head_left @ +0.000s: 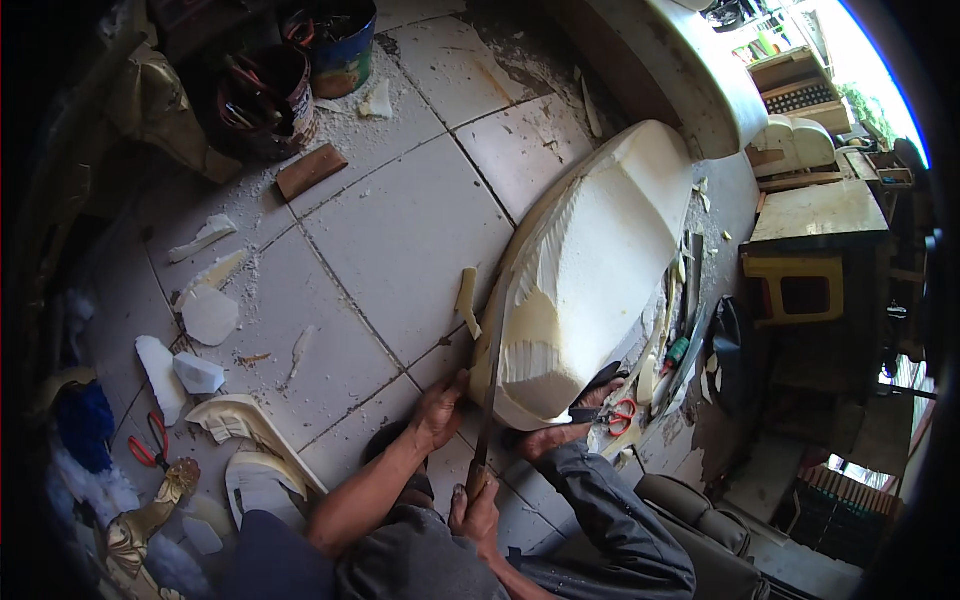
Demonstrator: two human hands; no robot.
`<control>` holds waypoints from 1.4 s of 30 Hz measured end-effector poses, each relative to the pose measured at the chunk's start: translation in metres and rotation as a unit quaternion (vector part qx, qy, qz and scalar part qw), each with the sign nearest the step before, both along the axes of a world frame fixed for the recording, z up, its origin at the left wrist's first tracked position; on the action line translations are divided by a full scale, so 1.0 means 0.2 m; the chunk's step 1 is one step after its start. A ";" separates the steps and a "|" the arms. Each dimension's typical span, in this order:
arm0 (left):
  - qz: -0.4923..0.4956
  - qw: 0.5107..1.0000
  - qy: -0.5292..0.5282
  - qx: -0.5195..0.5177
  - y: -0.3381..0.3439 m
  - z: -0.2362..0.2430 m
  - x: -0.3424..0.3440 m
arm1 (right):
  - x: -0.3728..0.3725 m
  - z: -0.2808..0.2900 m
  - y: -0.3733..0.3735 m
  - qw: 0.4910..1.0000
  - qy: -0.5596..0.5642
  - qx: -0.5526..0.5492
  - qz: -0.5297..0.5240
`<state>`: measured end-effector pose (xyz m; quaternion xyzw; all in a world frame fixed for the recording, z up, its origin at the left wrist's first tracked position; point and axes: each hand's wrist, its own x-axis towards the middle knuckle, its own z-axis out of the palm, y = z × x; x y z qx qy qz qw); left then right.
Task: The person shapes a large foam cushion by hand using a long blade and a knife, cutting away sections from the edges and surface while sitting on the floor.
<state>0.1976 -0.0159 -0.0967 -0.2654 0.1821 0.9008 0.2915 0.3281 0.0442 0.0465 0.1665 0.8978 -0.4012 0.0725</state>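
A long cream foam block [600,270], shaped like a seat cushion, lies on the tiled floor with ridged cut marks on its near end and left flank. My right hand [475,510] is closed around the wooden handle of a long-bladed knife [486,440]. Its narrow blade runs up along the foam's near left side, against the foam. With bent fingers, my left hand [437,412] grips the foam's near left edge, beside the blade. The fingertips are partly hidden there. A bare foot [555,438] rests by the near end of the foam.
Red-handled scissors [622,415] lie right of the foam, near a green-handled tool [677,352]. Another pair of scissors [150,445] and foam scraps [210,315] are at left. Two tool buckets [265,105] and a brown block [311,172] stand far left.
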 end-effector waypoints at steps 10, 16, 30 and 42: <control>-0.012 1.000 -0.006 0.020 -0.03 0.01 -0.02 | -0.12 0.06 -0.05 0.990 -0.137 -0.008 -0.039; 0.005 1.000 -0.014 -0.006 -0.02 0.02 -0.03 | 0.00 -0.06 -0.01 1.000 -0.022 -0.001 0.004; -0.098 0.730 0.376 -0.562 -0.19 0.43 -0.24 | -0.25 -0.13 -0.07 0.994 -0.104 0.000 -0.021; -0.119 0.799 0.244 -0.536 -0.26 0.43 -0.20 | -0.31 -0.15 -0.07 0.979 -0.203 -0.019 -0.008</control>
